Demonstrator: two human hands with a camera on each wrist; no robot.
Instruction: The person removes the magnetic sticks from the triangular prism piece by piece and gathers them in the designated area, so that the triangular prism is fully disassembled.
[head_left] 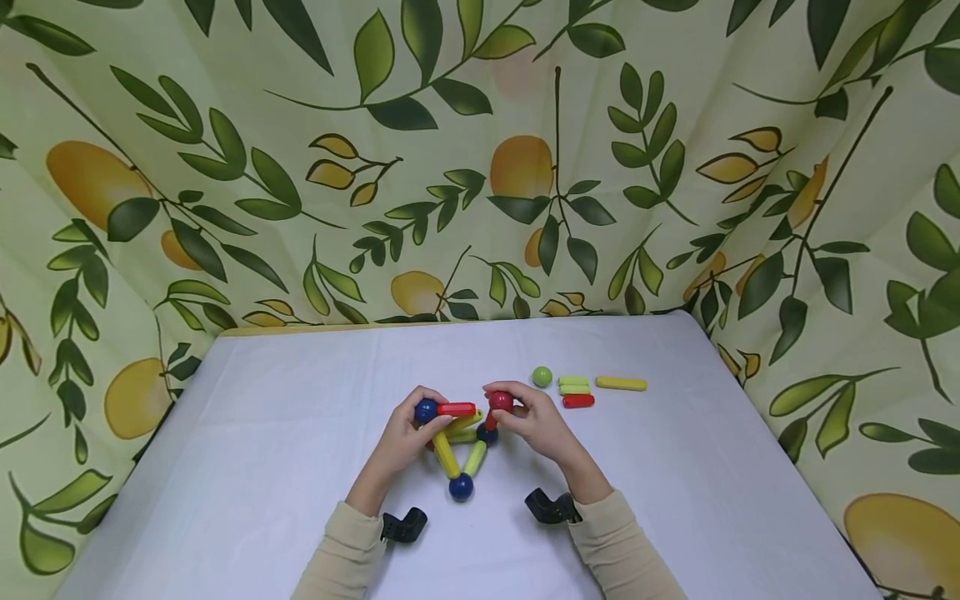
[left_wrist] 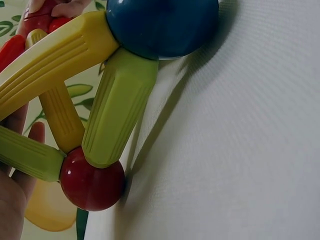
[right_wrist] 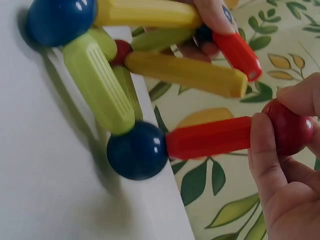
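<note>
A partly built frame of magnetic rods and balls stands on the white table between the hands. My left hand (head_left: pixel 401 435) grips its upper blue ball (head_left: pixel 425 410), from which a red rod (head_left: pixel 457 409) points right. My right hand (head_left: pixel 538 421) pinches a red ball (right_wrist: pixel 290 127) at the end of another red rod (right_wrist: pixel 210 137), which joins a lower blue ball (right_wrist: pixel 137 150). One yellow rod (right_wrist: pixel 190 74) slants up from the base with a free end. Nearest the body is a third blue ball (head_left: pixel 461 487). A second red ball (left_wrist: pixel 92 180) sits low at the back.
Beyond the right hand lie a green ball (head_left: pixel 542 377), two light green rods (head_left: pixel 574 381), a short red rod (head_left: pixel 578 401) and a long yellow rod (head_left: pixel 621 383). A leaf-patterned curtain (head_left: pixel 450 233) hangs behind the table (head_left: pixel 300 517).
</note>
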